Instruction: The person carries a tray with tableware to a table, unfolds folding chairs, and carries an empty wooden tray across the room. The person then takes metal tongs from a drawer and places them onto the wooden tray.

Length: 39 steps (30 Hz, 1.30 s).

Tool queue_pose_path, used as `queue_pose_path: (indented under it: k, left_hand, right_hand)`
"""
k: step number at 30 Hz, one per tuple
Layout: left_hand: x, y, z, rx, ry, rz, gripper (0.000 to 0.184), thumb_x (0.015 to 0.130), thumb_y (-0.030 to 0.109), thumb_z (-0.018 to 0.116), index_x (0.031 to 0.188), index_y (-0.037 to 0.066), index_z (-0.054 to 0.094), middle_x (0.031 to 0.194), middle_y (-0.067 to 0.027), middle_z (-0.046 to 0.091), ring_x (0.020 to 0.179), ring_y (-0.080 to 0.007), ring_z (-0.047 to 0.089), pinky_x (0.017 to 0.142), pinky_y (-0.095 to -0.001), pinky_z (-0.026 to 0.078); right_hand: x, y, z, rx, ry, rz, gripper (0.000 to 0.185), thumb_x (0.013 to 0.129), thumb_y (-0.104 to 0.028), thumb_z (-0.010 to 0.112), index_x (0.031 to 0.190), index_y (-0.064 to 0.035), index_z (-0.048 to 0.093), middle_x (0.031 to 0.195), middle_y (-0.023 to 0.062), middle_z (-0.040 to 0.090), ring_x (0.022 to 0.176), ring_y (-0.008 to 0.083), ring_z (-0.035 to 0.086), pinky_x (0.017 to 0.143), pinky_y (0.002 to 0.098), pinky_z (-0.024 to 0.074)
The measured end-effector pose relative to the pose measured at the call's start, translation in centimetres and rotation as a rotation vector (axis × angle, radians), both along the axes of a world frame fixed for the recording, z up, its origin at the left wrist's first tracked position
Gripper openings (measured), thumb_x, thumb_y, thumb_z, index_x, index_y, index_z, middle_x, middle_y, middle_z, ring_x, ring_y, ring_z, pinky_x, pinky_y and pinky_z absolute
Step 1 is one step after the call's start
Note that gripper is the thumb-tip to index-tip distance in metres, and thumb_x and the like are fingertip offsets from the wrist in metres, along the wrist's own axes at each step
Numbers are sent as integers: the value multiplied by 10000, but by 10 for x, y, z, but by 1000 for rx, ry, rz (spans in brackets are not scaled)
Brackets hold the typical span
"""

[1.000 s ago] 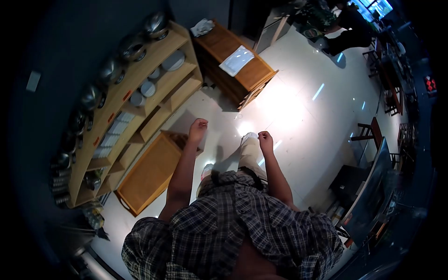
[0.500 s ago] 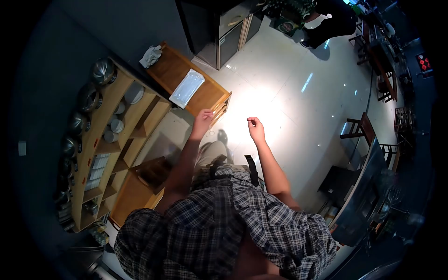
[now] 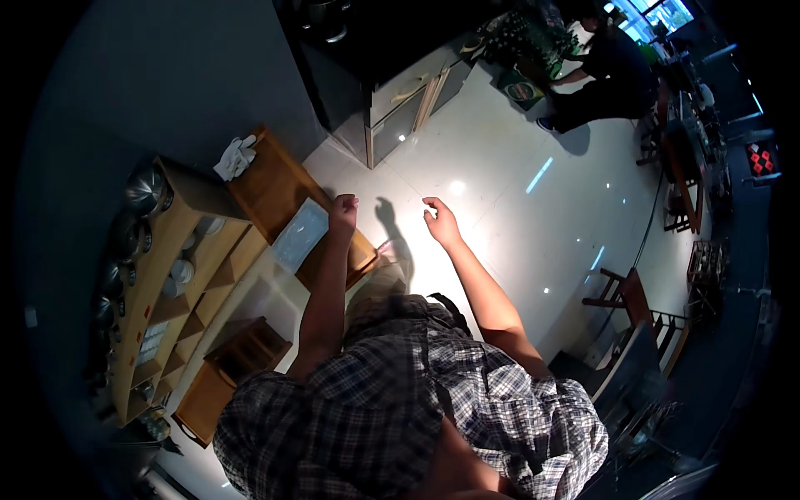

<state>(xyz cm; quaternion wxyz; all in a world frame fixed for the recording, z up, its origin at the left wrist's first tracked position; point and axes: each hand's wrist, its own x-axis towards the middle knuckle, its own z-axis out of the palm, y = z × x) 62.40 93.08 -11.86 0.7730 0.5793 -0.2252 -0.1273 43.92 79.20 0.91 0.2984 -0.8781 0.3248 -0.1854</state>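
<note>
My left hand (image 3: 342,217) is raised in front of me with its fingers curled in, and nothing shows in it. From this view it overlaps the right side of a wooden cabinet (image 3: 265,179); I do not see it touching the wood. On that cabinet top lie a flat, pale, plastic-wrapped packet (image 3: 301,236) and a pair of white gloves (image 3: 236,157). Over the bright floor, my right hand (image 3: 442,222) is held up empty, thumb and fingers bent with a gap between them.
A wooden shelf unit (image 3: 190,232) with bowls and metal pots runs along the left. Ahead stands a dark-sided cabinet (image 3: 386,137). Farther off, a person (image 3: 612,75) bends beside a green plant (image 3: 529,42). Chairs (image 3: 633,296) and a dark table (image 3: 629,367) line the right.
The view has shifted, and the wooden cabinet sits lower and farther left. My left hand's fingers have curled in more. The right hand's fingers and thumb show a wider gap.
</note>
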Motion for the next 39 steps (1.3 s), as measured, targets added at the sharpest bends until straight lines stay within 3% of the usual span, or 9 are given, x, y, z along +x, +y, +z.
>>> queue_pose_path:
  k: [2, 5, 6, 8, 16, 18, 26, 31, 39]
  left_hand:
    - [-16, -22, 21, -26, 71, -2, 175, 778, 25, 553, 952, 43, 547, 847, -91, 594, 790, -197, 587, 720, -295, 465]
    - [4, -50, 65, 329, -217, 109, 314, 754, 5, 527, 1065, 50, 522, 1102, -172, 517, 963, -314, 539, 829, -376, 441]
    - [13, -55, 85, 342, -203, 120, 314, 754, 5, 527, 1065, 50, 522, 1102, -172, 517, 963, -314, 539, 829, -376, 441]
    - [19, -68, 116, 473, -476, 261, 395, 728, -11, 523, 1117, 53, 507, 1176, -174, 480, 1044, -340, 489, 878, -407, 415]
    - [-5, -227, 192, 622, -316, 407, 438, 681, -25, 524, 1113, 49, 516, 1184, -182, 479, 1068, -356, 475, 886, -425, 402]
    - [-31, -219, 189, 662, -253, 509, 438, 680, -16, 535, 1113, 44, 512, 1191, -179, 474, 1074, -348, 473, 894, -419, 391]
    - [-114, -217, 199, 788, 70, 645, 443, 700, 3, 546, 1139, 39, 499, 1214, -165, 460, 1115, -329, 439, 937, -415, 349]
    - [-162, -225, 203, 771, 213, 656, 446, 702, 10, 542, 1144, 40, 491, 1220, -174, 455, 1121, -340, 433, 942, -412, 348]
    - [-208, -230, 196, 866, 352, 701, 435, 696, -19, 546, 1125, 37, 503, 1191, -173, 472, 1086, -337, 461, 917, -405, 379]
  right_hand:
    - [-2, -21, 21, -82, 69, 44, 323, 769, -87, 559, 1088, -40, 536, 1109, 150, 562, 1046, 303, 521, 901, 336, 412]
    - [36, -72, 45, -232, 49, 117, 392, 741, -64, 557, 1131, -50, 514, 1189, 172, 504, 1128, 331, 449, 967, 366, 359]
    - [51, -91, 50, -276, 62, 117, 426, 740, -68, 558, 1160, -56, 491, 1217, 167, 486, 1145, 331, 434, 972, 367, 357]
    - [75, -127, 62, -317, 74, 143, 456, 732, -77, 564, 1179, -53, 473, 1240, 167, 469, 1161, 329, 417, 979, 371, 352]
    - [134, -366, 128, -529, 253, 409, 499, 695, -105, 567, 1176, -37, 455, 1207, 174, 476, 1144, 320, 425, 949, 394, 371]
    - [150, -369, 111, -629, 535, 439, 529, 705, -142, 576, 1201, -25, 432, 1248, 177, 442, 1169, 302, 409, 957, 394, 375]
    - [190, -363, 80, -812, 724, 748, 535, 715, -140, 568, 1211, -20, 408, 1247, 148, 428, 1169, 291, 408, 935, 394, 397]
    - [205, -354, 80, -771, 1000, 792, 678, 734, -218, 618, 1301, -46, 288, 1339, 108, 343, 1244, 242, 338, 970, 421, 363]
    - [223, -359, 57, -718, 994, 809, 689, 714, -224, 604, 1310, -75, 292, 1371, 57, 303, 1300, 217, 239, 1028, 475, 266]
